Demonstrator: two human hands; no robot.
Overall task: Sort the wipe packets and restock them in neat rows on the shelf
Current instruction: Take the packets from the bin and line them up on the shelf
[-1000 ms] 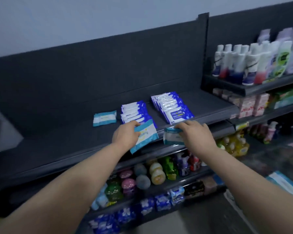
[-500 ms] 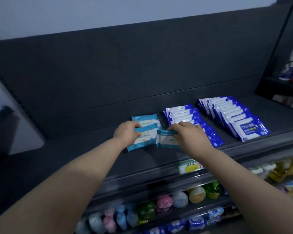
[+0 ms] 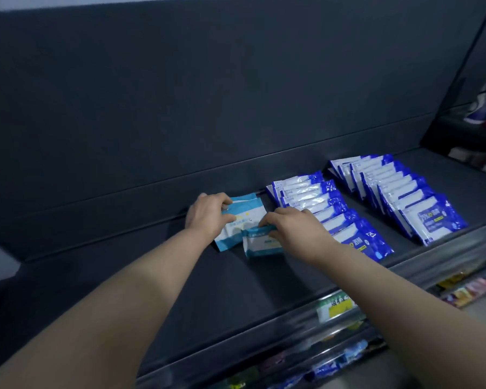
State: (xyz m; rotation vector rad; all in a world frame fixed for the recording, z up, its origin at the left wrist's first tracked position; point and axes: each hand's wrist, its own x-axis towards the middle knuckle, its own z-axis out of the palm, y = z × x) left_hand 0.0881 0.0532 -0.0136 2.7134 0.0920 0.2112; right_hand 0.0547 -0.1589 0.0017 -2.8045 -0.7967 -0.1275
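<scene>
Now — left hand (image 3: pixel 208 216) grips teal packet (image 3: pixel 247 217) | right hand (image 3: pixel 295 231) pinches crinkly packet (image 3: pixel 260 244)

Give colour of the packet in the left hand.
Packet: white middle, light-blue bands at both ends. Shows in the head view.

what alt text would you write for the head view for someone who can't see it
A person's left hand holds a light-blue wipe packet and the right hand holds a smaller light-blue packet overlapping its front corner, on a dark shelf. Right of them lie a neat row of dark-blue packets and a second row further right.
</scene>
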